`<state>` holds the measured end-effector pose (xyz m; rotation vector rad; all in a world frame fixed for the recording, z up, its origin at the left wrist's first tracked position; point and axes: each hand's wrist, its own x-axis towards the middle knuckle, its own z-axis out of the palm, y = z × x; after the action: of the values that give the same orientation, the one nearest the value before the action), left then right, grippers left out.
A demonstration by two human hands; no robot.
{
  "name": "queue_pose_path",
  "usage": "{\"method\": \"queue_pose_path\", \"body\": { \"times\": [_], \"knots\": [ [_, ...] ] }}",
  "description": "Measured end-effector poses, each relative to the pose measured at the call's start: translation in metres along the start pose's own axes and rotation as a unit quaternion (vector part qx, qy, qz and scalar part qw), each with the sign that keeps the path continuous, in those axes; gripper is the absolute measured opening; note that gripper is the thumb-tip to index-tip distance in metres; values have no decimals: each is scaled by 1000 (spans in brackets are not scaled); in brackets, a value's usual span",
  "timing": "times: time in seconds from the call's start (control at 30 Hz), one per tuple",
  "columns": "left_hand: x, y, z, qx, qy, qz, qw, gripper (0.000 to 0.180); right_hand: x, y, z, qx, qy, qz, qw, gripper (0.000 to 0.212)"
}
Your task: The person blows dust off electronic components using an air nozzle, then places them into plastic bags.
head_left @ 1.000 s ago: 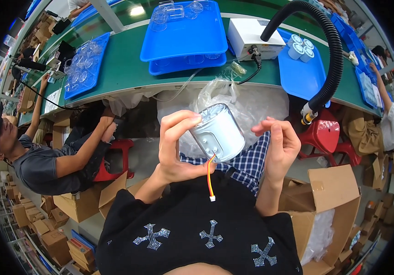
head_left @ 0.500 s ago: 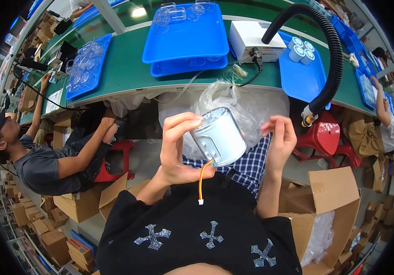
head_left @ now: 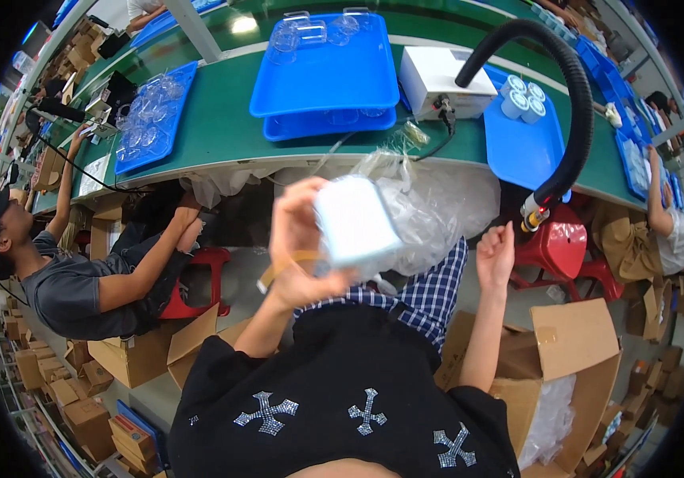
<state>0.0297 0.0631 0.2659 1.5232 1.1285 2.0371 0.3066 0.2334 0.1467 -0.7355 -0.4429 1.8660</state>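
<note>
Turned: pale can (head_left: 358, 221) gripped in my left hand (head_left: 293, 227). Right hand (head_left: 495, 253) now near hose tip (head_left: 533, 215), fingers bent, can't tell if holding.

Stacked trays (head_left: 322, 80), seemingly with cups (head_left: 342, 117) between, lie left of a device (head_left: 429, 76).

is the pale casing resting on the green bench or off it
Off it: the left hand holds the pale casing, blurred, on the person's side of the green bench's near edge.
</note>
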Motion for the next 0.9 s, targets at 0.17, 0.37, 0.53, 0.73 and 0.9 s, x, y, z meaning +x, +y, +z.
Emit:
{"method": "queue_pose_path", "body": {
  "times": [0.17, 0.37, 0.53, 0.73, 0.9],
  "knots": [
    [49, -77, -136, 18, 319, -126, 939, 38, -20, 16, -12, -69, 28, 18, 997, 22],
    [80, -156, -288, 383, 291, -403, 778, 60, -28, 23, -50, -104, 78, 7, 991, 21],
    [63, -182, -297, 537, 399, -223, 709, 57, -28, 11, -75, -117, 160, -37, 979, 22],
    [112, -151, -150, 441, 236, -63, 864, 30, 37, -68, -31, -200, 188, -252, 928, 21],
    [212, -185, -115, 612, 44, -23, 790, 50, 185, -112, 46, -645, 43, -415, 640, 30]
  ]
}}
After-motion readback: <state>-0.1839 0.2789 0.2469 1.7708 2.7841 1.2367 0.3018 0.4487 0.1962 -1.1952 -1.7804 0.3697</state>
